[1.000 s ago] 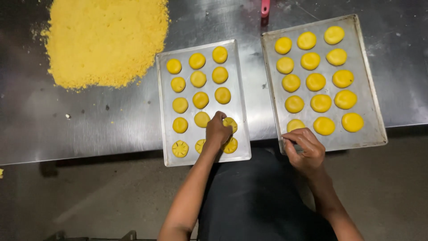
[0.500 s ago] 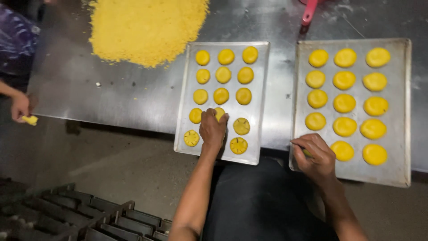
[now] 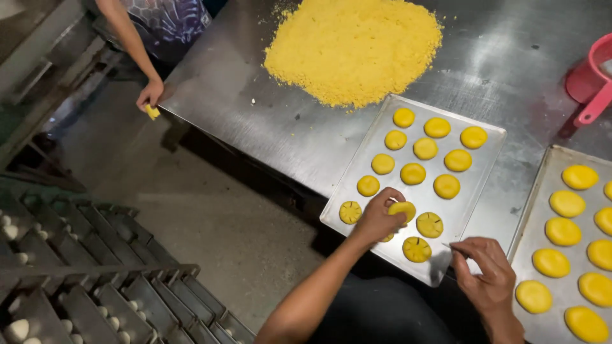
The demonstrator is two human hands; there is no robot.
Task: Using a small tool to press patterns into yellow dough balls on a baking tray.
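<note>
A brushed steel worktop (image 3: pixel 255 121) fills the upper right of the view, its scuffed surface catching pale overhead light in soft glare patches. Below its edge lies a bare grey concrete floor (image 3: pixel 210 223), dull and stained. In the lower left corner stands a dark metal rack (image 3: pixel 95 280) of angled channels holding small pale rounds. A second dark metal frame (image 3: pixel 38 70) runs along the upper left edge, near another person (image 3: pixel 153 25) in a patterned top standing at the worktop's far corner
</note>
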